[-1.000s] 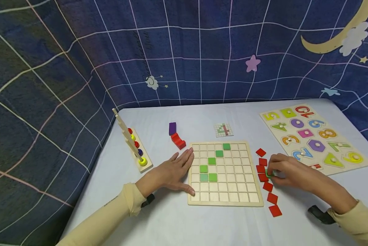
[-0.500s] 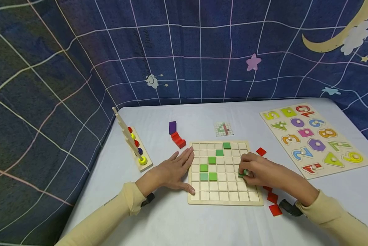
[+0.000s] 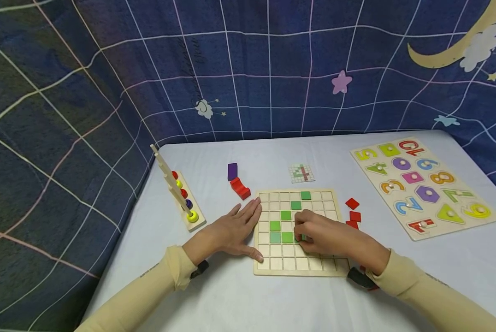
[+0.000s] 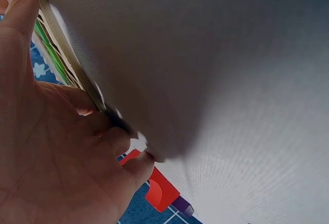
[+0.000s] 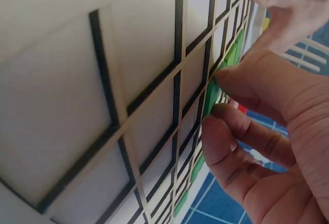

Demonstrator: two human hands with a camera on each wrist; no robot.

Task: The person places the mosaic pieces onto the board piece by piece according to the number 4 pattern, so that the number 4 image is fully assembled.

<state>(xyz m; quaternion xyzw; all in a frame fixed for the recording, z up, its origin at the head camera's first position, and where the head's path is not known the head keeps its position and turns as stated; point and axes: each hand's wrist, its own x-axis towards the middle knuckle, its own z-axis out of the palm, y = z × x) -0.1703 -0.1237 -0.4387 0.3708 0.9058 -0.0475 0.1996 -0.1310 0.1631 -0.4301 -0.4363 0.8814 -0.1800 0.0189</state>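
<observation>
My left hand point(image 3: 235, 233) rests along the left edge of a wooden grid board point(image 3: 298, 272), fingers straight and thumb spread toward its lower left corner. Several green square tiles point(image 3: 286, 215) lie in the grid's cells, in a slanting line and a short row. Over the middle of the board, my right hand point(image 3: 328, 233) pinches a green tile point(image 5: 212, 95) between thumb and fingertips, right at a cell beside the row of green tiles. The hand covers part of the grid in the head view.
Red square tiles point(image 3: 355, 216) lie right of the board, some hidden by my right arm. A patterned grid card point(image 3: 301, 173) lies behind it. Red point(image 3: 240, 188) and purple blocks point(image 3: 232, 171), a peg stacker point(image 3: 191, 223) and a number puzzle board point(image 3: 434, 216) stand around.
My right hand has moved left from the red tiles onto the middle of the board, carrying the green tile. The left hand has stayed on the board's edge.
</observation>
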